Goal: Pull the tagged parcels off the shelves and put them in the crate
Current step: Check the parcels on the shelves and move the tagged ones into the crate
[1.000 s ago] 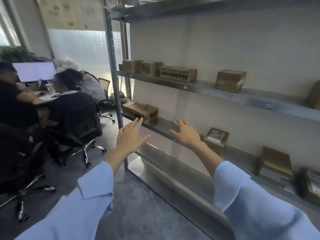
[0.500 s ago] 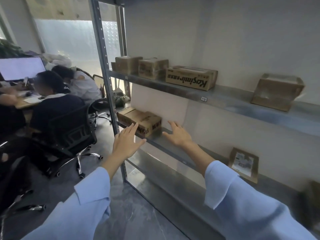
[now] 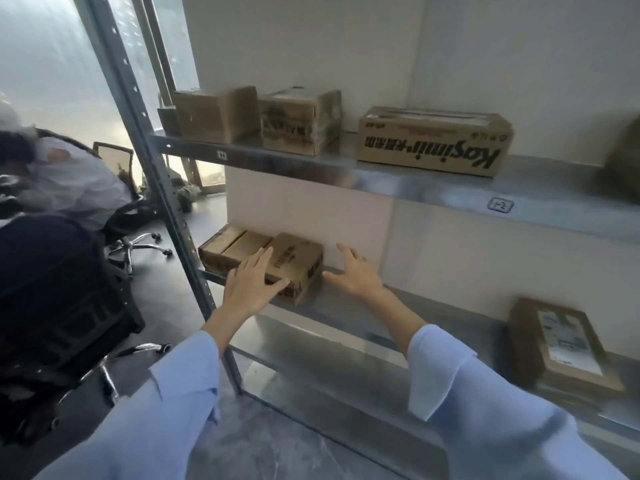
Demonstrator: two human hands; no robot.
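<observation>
Pale blue sleeves (image 3: 156, 427) reach forward from the near edge toward a grey metal shelving rack (image 3: 138, 109). The left hand (image 3: 254, 282) is flat, its fingers straight and spread, lying against the near face and top edge of a brown cardboard parcel (image 3: 294, 252). Whether it presses the parcel or only hovers on it cannot be told. The right hand (image 3: 353, 271) is just to the right of that parcel, fingers released and fanned above the shelf, grasping nothing. The parcel sits at the left end of the middle shelf (image 3: 346, 313), close to the rack's upright. Further right on this shelf lies a flat brown box with a white label (image 3: 561, 344). To the near left stands a black office chair (image 3: 52, 306). On the upper shelf (image 3: 433, 192), farther back, are two small brown cartons (image 3: 216, 114) and a long printed cardboard carton (image 3: 433, 140).
</observation>
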